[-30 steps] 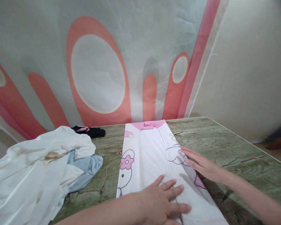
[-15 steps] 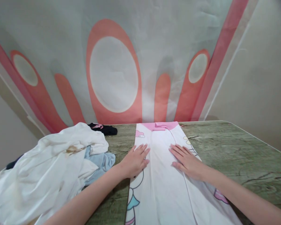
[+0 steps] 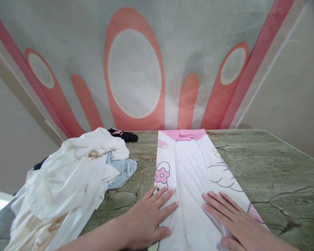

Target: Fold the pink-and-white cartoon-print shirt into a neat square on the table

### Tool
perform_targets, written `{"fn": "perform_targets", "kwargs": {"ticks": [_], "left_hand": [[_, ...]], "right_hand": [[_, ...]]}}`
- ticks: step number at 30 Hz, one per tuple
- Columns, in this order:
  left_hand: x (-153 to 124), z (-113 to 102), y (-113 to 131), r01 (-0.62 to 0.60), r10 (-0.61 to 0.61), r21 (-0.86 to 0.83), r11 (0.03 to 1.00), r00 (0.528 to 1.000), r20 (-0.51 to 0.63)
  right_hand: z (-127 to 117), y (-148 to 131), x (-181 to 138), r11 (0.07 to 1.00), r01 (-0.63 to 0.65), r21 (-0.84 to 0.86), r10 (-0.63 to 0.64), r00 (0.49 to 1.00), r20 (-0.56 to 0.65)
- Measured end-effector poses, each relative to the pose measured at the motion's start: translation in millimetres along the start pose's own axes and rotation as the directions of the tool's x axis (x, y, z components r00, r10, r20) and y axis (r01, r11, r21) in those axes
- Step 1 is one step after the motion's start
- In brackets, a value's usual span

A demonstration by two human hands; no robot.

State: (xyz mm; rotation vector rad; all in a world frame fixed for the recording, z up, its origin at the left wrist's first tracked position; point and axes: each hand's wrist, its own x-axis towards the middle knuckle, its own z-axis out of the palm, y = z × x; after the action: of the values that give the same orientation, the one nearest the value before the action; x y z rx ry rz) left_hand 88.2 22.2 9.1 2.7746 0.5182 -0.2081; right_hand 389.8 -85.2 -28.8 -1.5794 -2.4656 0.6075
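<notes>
At the left of the table lies a loose pile of white clothing with brownish stains near its top. A light blue cloth protrudes from under the right side of the pile. A small black item lies at the far table edge, just behind the pile and partly covered by it.

The left hand is open, palm down, fingers spread. It rests on the left edge of a long folded white garment with a pink band at its far end; the heel of the hand overlaps the bare table. The garment lies lengthwise at table centre, running from the far edge toward the viewer, clear of the pile.

The right hand is also open and flat, pressed on the right half of the garment, fingers pointing away from the viewer. The table to the right of it is wood-grained green.

A grey and coral banner hangs behind the table.

Limits of view: the near end of the garment is cut off by the lower frame edge and covered by both hands. The cartoon print is broken up by the folds. A dark scrap under the left of the pile cannot be identified.
</notes>
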Motion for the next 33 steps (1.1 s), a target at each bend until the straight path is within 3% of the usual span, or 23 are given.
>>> {"fn": "perform_targets", "kwargs": {"ticks": [4, 7, 11, 16, 19, 23, 28, 33], "left_hand": [[-26, -14, 12, -0.096, 0.103, -0.097, 0.991, 0.992, 0.075], [-27, -18, -6, 0.005, -0.005, -0.087, 0.996, 1.000, 0.003], [-3, -17, -37, 0.107, -0.108, -0.026, 0.994, 0.990, -0.091], [43, -10, -43, 0.013, -0.009, 0.035, 0.999, 0.994, -0.113], [56, -2, -39, -0.040, 0.045, 0.044, 0.998, 0.992, -0.121], [52, 9, -34, -0.048, 0.055, 0.054, 0.997, 0.988, -0.141], [48, 2, -36, -0.073, 0.077, 0.050, 0.996, 0.992, -0.104], [76, -16, -71, 0.095, -0.072, 0.135, 0.986, 0.983, -0.169]], "right_hand": [[-4, 15, -6, 0.999, -0.024, 0.037, 0.024, 1.000, -0.019], [-8, 39, -2, 0.997, -0.077, 0.023, 0.079, 0.990, -0.115], [-17, 74, 23, 0.995, -0.099, -0.032, 0.090, 0.974, -0.207], [-24, 105, 70, 0.981, -0.115, -0.157, 0.070, 0.962, -0.264], [-23, 108, 83, 0.969, -0.121, -0.214, 0.065, 0.965, -0.253], [-17, 100, 78, 0.957, -0.101, -0.271, 0.046, 0.978, -0.201], [-17, 95, 70, 0.957, -0.102, -0.271, 0.053, 0.981, -0.185], [-27, 114, 93, 0.959, -0.117, -0.257, 0.062, 0.975, -0.213]]}}
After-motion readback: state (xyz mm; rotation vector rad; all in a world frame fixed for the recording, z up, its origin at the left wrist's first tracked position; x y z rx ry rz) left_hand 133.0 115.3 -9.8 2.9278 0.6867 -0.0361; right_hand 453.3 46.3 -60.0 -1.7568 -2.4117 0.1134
